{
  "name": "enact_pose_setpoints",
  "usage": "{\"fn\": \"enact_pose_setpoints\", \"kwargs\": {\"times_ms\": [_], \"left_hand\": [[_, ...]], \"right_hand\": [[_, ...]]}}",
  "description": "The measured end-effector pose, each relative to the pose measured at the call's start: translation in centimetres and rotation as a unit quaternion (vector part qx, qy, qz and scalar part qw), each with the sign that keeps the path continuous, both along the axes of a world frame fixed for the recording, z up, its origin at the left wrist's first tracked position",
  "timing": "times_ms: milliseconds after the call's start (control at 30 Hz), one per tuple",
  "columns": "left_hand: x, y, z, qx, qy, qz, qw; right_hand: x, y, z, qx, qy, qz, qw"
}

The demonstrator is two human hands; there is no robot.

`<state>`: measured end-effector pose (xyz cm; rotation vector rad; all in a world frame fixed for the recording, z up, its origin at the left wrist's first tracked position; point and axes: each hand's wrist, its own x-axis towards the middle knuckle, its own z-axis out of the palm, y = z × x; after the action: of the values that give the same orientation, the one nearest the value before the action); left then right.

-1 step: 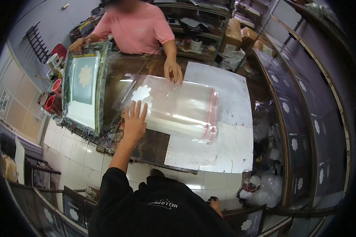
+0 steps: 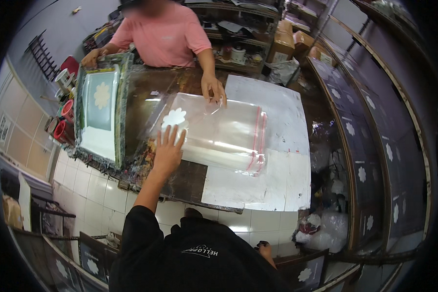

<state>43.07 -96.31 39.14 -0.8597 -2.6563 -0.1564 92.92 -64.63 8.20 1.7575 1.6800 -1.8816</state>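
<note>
The person's left hand [image 2: 168, 152] lies flat on the near left corner of a clear plastic bag [image 2: 219, 134], fingers spread apart and pressing down, clamped on nothing. The bag rests on the worktable [image 2: 180, 182], partly over a white sheet [image 2: 277, 146]. A white flower print [image 2: 174, 117] already sits on the bag just beyond the fingertips, so the printing of this piece appears done; what seems left is lifting it away or setting it aside. The bag's long axis runs left to right across the table, its red-striped sealing edge [image 2: 258, 141] pointing to the person's right and the printed end to the left. A co-worker's hand [image 2: 213, 88] touches the far edge. The printing screen [image 2: 101, 114] stands tilted up at the left. The right hand [image 2: 264, 251] hangs low beside the body; its fingers cannot be made out.
</note>
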Motion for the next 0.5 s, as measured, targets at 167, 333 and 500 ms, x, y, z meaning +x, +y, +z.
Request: {"fn": "enact_pose_setpoints", "kwargs": {"times_ms": [167, 333, 500], "left_hand": [[1.7, 4.6, -1.6, 0.024, 0.044, -0.172, 0.984], [7.7, 9.4, -0.6, 0.027, 0.021, -0.281, 0.959], [13.5, 14.7, 1.7, 0.018, -0.071, -0.402, 0.913]], "right_hand": [[0.3, -0.6, 0.7, 0.015, 0.039, -0.039, 0.998], [-5.2, 0.2, 9.4, 0.113, 0.216, -0.169, 0.955], [-12.3, 0.3, 31.0, 0.09, 0.422, 0.004, 0.902]]}}
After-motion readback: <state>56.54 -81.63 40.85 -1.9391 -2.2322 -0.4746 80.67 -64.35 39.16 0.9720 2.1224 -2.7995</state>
